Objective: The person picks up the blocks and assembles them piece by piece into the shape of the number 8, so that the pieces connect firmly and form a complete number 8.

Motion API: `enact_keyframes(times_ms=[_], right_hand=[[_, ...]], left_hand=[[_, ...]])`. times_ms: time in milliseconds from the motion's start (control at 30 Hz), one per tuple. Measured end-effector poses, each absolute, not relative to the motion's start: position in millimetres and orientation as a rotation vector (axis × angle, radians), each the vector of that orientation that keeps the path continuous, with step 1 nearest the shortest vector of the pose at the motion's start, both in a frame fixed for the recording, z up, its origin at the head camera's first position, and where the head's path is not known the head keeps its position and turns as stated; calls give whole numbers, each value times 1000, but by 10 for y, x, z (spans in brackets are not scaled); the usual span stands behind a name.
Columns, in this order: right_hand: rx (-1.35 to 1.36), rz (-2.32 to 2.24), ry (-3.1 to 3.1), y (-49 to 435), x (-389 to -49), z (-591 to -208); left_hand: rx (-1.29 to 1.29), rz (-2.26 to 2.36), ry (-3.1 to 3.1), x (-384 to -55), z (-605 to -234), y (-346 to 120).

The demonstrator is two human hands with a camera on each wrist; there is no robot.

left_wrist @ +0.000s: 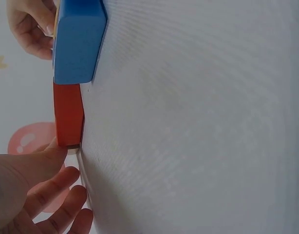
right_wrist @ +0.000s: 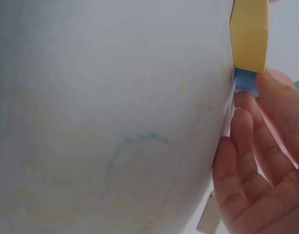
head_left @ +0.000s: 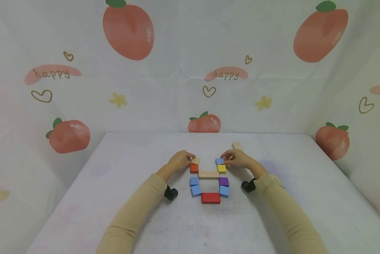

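Observation:
In the head view my left hand [head_left: 179, 161] pinches a small natural-wood block [head_left: 195, 161] between thumb and fingers, just behind an orange-red block [head_left: 194, 169]. Opposite it, the thumb and fingers of my right hand [head_left: 238, 158] hold a blue block [head_left: 219, 161] behind a yellow block [head_left: 221, 169]. The right wrist view shows the fingertips at that blue block [right_wrist: 246, 82], partly hidden by the yellow one [right_wrist: 250, 35]. From the left wrist, the thumb lies at the end of the orange-red block [left_wrist: 68, 115]; the wooden block is mostly hidden behind it.
A long wooden block [head_left: 208, 175] spans between the two columns. Nearer lie blue blocks [head_left: 194, 181], a purple block [head_left: 223, 181] and a red block [head_left: 211, 198] at the front. Another wooden block [head_left: 236, 146] lies behind my right hand. A printed cloth backdrop [head_left: 177, 88] stands behind.

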State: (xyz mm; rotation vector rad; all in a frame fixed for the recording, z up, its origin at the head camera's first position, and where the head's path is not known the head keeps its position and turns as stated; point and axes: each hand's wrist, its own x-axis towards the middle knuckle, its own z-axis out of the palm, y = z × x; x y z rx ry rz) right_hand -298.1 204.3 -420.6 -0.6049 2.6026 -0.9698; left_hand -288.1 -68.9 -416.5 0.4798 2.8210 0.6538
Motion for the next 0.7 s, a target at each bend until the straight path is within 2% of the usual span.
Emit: enact_keyframes(times_ms=[700], right_hand=[[-633, -983, 2598, 2048, -2991, -4222]], left_hand=[[550, 693, 2823, -2877, -4179, -729]])
